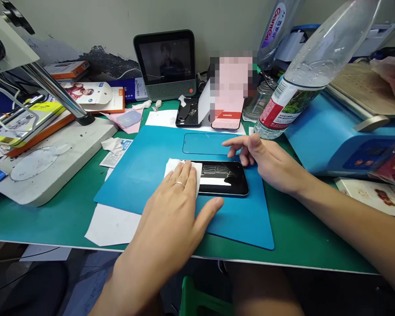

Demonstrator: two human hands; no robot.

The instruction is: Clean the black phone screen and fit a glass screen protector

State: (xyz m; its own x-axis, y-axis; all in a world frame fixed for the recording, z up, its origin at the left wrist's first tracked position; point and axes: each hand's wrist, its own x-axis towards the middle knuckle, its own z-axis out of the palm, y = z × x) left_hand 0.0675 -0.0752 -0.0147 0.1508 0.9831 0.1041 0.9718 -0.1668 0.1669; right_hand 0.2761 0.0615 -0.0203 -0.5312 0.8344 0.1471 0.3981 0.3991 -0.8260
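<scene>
My left hand [173, 210] presses a folded white wipe [169, 166] onto the left end of a smartphone [222, 188]. Its fingers lie together on the wipe, a ring on one of them, and the thumb sticks out to the side. The phone lies face up and sideways, its dark glass reflecting a bright strip; its left end is hidden. By the phone's upper right corner hovers my right hand [266, 160], open and holding nothing, index finger stretched out and the others loosely bent. Behind the phone, a clear screen protector [204, 144] with a black border lies on the blue mat [134, 175].
At right a water bottle [292, 92] leans beside a blue machine [325, 131]. A lamp or microscope stand [52, 162] fills the left. A smart display [166, 61], a black phone [187, 115] and a pink phone-shaped panel [228, 105] are behind. White paper [113, 224] pokes out underneath the mat.
</scene>
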